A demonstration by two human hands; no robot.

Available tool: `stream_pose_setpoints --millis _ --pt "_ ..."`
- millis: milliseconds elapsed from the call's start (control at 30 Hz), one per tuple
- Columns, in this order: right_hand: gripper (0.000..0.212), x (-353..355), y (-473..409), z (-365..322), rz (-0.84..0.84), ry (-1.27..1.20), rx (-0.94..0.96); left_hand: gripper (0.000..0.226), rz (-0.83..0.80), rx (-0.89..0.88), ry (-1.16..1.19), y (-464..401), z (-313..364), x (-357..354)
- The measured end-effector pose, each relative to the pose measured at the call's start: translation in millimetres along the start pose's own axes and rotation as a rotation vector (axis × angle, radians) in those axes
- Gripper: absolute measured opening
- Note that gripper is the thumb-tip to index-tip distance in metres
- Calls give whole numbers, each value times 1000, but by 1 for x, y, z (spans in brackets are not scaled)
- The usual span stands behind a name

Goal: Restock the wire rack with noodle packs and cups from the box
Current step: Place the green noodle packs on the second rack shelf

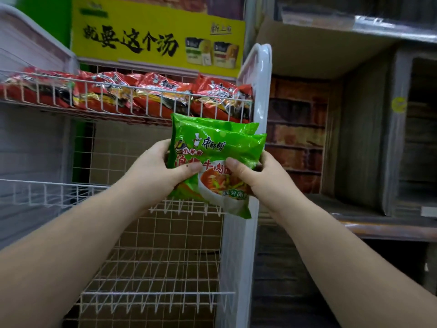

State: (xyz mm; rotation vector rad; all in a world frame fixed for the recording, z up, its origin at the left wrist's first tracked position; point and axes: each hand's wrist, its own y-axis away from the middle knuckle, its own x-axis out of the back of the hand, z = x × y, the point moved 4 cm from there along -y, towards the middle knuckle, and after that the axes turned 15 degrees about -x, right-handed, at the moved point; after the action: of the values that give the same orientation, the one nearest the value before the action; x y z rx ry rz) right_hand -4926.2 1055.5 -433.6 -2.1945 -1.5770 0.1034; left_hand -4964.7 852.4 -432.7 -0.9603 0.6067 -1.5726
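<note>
Two bare forearms, no sleeves; left hand (158,166) and right hand (259,177) ungloved, short trimmed thumbnails.

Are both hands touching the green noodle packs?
Touching. The head view shows the left hand and right hand gripping the green noodle packs, thumbs pressed on front.

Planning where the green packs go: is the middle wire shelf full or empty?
Empty as far as visible: the middle shelf shows bare wire, but both hands and the packs hide part.
</note>
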Motion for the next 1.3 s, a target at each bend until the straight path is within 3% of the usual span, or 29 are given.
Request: stream_pose_setpoints --millis 100,233,333,500,600,733,933,1033,1167,1300 --pt "40 -25 -28 2 -58 -47 -66 64 5 34 -69 -14 -20 11" --pt "28 -48 -68 10 -34 17 -112 57 -50 150 -167 -32 -56 10" --pt "50 -54 -101 14 33 63 -188 49 -77 247 -183 -54 -80 8" --pt "51 -60 -133 25 118 253 -282 62 -204 349 -248 -85 -119 -6" --pt "45 -68 -143 38 130 402 -349 46 -335 377 -262 -100 -138 -20" --pt "27 -77 -148 54 -5 406 -476 11 -485 407 -193 -111 -156 -24" --pt "27 -81 -169 63 -118 553 -461 14 -584 512 -105 -124 -180 -29" --pt "45 -78 -189 69 -52 536 -389 17 -631 458 -242 -137 -196 -43" --pt "33 -75 -219 98 100 609 -346 37 -627 325 -489 -138 -200 -53" --pt "47 -71 -204 89 227 699 -364 45 -618 314 -615 -137 -205 -47"
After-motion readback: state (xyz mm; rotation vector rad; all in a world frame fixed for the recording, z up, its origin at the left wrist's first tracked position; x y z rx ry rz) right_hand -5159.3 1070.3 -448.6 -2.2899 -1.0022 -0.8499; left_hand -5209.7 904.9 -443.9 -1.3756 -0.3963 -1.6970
